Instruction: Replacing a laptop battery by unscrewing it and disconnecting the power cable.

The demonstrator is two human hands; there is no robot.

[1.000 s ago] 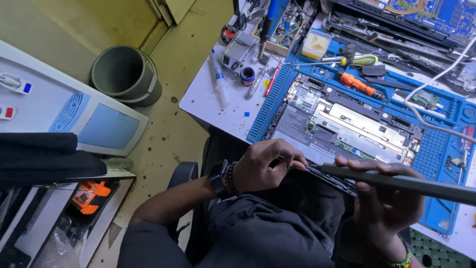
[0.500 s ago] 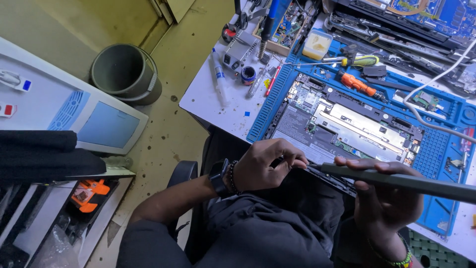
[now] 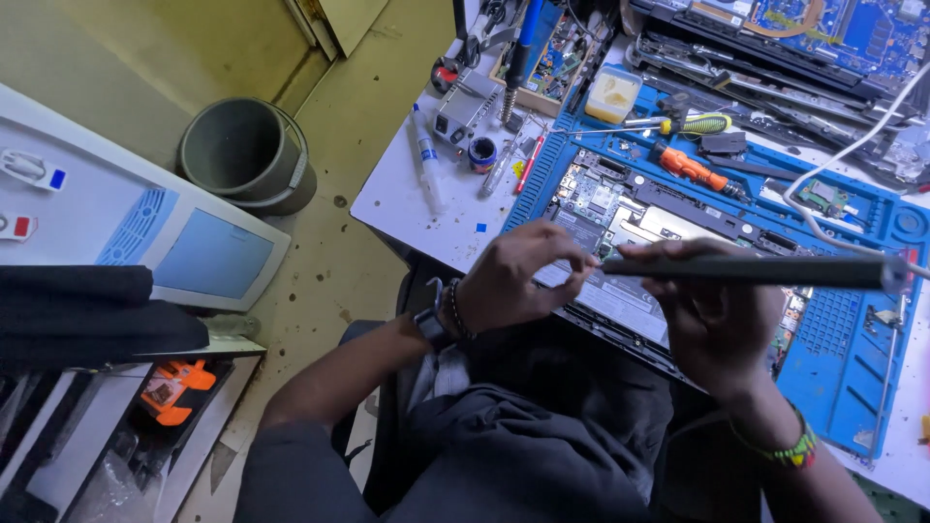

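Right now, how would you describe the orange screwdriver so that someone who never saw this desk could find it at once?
Start at the blue work mat covering the white table. An opened laptop lies on it, circuit boards showing. Just beyond the laptop's far edge lies the orange screwdriver; its bright orange and black handle sets it apart from the yellow-green handled screwdriver farther back.

Person seen from above, wearing dark grey clothing, a watch and beaded bracelets.

The left hand (image 3: 518,281) has a dark wristwatch (image 3: 429,324) and a thin beaded bracelet (image 3: 453,308) beside it. The right hand (image 3: 717,320) has a green, yellow and red beaded bracelet (image 3: 790,447). Both forearms are bare; creased dark grey fabric (image 3: 504,455) covers the lap.
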